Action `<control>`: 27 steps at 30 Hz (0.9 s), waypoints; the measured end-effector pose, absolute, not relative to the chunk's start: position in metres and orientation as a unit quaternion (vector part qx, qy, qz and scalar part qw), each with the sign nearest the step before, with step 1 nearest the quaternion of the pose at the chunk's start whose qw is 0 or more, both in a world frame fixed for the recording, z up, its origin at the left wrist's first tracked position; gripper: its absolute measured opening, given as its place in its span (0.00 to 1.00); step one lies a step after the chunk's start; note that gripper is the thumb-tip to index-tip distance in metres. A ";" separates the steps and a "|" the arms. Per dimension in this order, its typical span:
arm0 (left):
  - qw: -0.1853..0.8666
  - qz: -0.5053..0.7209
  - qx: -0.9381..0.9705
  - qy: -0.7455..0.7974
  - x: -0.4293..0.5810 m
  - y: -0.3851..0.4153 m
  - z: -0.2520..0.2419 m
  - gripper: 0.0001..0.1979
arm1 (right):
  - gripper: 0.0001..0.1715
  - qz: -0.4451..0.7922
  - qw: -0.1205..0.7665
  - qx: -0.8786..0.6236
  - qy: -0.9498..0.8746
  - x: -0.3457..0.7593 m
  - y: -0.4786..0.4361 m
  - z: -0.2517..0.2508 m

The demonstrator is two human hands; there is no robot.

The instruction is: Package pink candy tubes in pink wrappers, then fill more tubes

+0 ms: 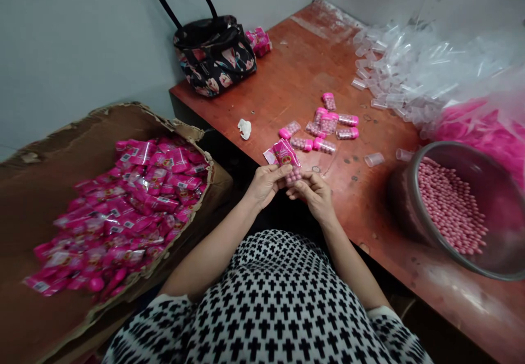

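Observation:
At the table's near edge, my left hand (266, 186) pinches a small clear bottle of pink beads (292, 175) between thumb and fingers. A printed pink wrapper (284, 152) covers the bottle's far end. My right hand (315, 193) is closed at the near end of the same bottle, its fingertips pressed together there. Whether the bottle has its cap on is hidden by the wrapper and fingers. Just beyond my hands lie several bead-filled bottles with pink caps (328, 122). An uncapped clear tube (374, 159) rests to their right.
Left of me, a cardboard box (203, 189) holds a heap of pink wrapped packets (139, 205). A grey tub (414, 189) of pink beads (451, 205) stands at right. Behind it are clear tubes (394, 74) and pink pieces (479, 123). A floral handbag (217, 58) sits at the back left.

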State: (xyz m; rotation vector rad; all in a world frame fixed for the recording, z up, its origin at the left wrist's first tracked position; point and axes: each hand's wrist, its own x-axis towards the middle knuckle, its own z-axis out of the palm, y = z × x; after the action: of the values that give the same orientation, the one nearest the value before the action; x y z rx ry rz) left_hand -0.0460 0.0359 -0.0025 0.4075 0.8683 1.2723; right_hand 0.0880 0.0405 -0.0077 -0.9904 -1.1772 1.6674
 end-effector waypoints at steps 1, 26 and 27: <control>0.699 0.575 0.180 0.385 -0.046 0.033 -0.002 0.13 | 0.19 0.671 0.422 -0.394 -0.466 0.087 0.041 -0.008; 0.115 0.423 0.618 0.652 -0.090 0.079 -0.066 0.10 | 0.16 0.623 0.378 -0.461 -0.506 0.085 0.056 -0.012; 0.109 0.433 0.615 0.650 -0.089 0.078 -0.067 0.09 | 0.16 0.621 0.379 -0.463 -0.507 0.085 0.059 -0.012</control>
State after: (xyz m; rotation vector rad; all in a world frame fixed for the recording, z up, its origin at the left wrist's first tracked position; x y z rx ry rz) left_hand -0.0894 0.0782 -0.0671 1.8081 1.9127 1.2740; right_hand 0.0849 0.0589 -0.0121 -1.1820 -1.2949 1.5867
